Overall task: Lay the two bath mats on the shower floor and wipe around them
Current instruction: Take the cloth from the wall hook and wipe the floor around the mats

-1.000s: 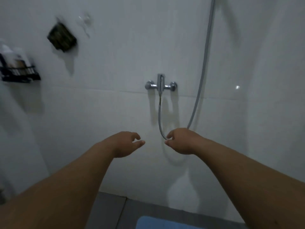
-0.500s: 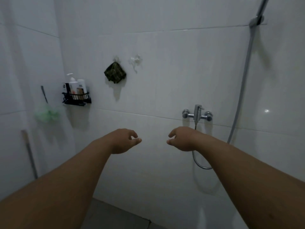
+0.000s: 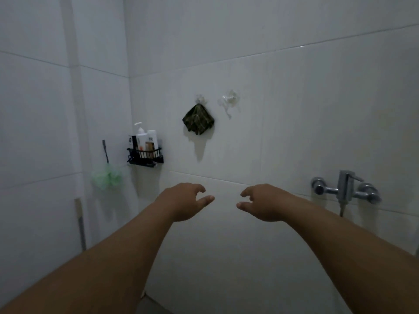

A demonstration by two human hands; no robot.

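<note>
My left hand [image 3: 184, 201] and my right hand [image 3: 264, 202] are stretched out in front of me toward the white tiled wall, a short gap between them. Both hold nothing, with the fingers loosely curled and apart. A dark green checked cloth [image 3: 198, 119] hangs from a wall hook above and between the hands, out of their reach for now. No bath mat shows in this view; only a sliver of grey floor [image 3: 150, 305] appears at the bottom.
A black wall caddy [image 3: 145, 156] with bottles hangs at the left. A green bath pouf [image 3: 108, 176] dangles in the corner below a hook. An empty clear hook [image 3: 230, 100] sits right of the cloth. A chrome shower mixer [image 3: 345, 188] juts out at the right.
The view has swung up and to the left: the blue mat and floor dropped out of sight, the mixer slid right, the cloth and caddy came toward the centre. Both hands stay raised and empty.
</note>
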